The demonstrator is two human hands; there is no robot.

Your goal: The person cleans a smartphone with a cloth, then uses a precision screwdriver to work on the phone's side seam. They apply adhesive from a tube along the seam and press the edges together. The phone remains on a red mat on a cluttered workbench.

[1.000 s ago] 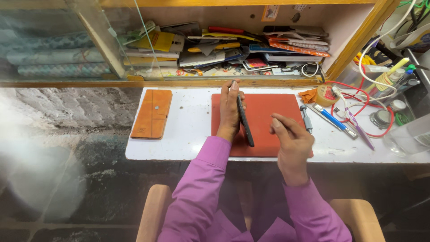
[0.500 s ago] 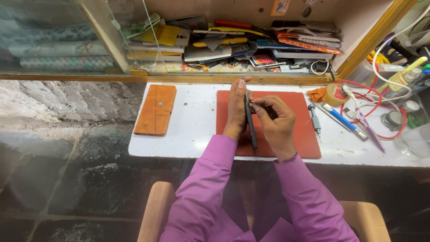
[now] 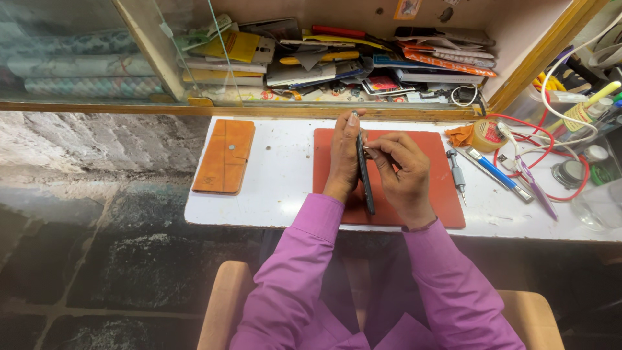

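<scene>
Over the red rectangular work mat [image 3: 427, 194], the person's left hand [image 3: 343, 155] holds a thin dark slab-shaped phone [image 3: 365, 172] stood on its long edge, fingers and palm wrapped flat against its left face. The right hand [image 3: 402, 172] sits just beside it, thumb and forefinger pinched together at the phone's upper edge, seemingly on something small; whether they grip a tool cannot be told.

Such a phone is probably light, stiff and rather slippery along its smooth faces, and likely fragile if glass-fronted. A hold by the long edges, as the left hand gives it, looks the safest, with the mat beneath to soften a slip.

A white tabletop [image 3: 278, 188] carries the mat. An orange-brown leather wallet case [image 3: 225, 155] lies well apart to the left. To the right of the mat lie a small silver screwdriver [image 3: 457, 176], a blue-handled tool [image 3: 499, 172], a roll of yellowish tape [image 3: 487, 134] and looping red and white cables [image 3: 547, 139]. Beyond the table, a wooden-framed glass cabinet [image 3: 363, 65] is crammed with flat packets and phone parts. Dark stone flooring [image 3: 97, 259] lies below, and wooden chair arms [image 3: 220, 304] flank the purple sleeves [image 3: 298, 279].
</scene>
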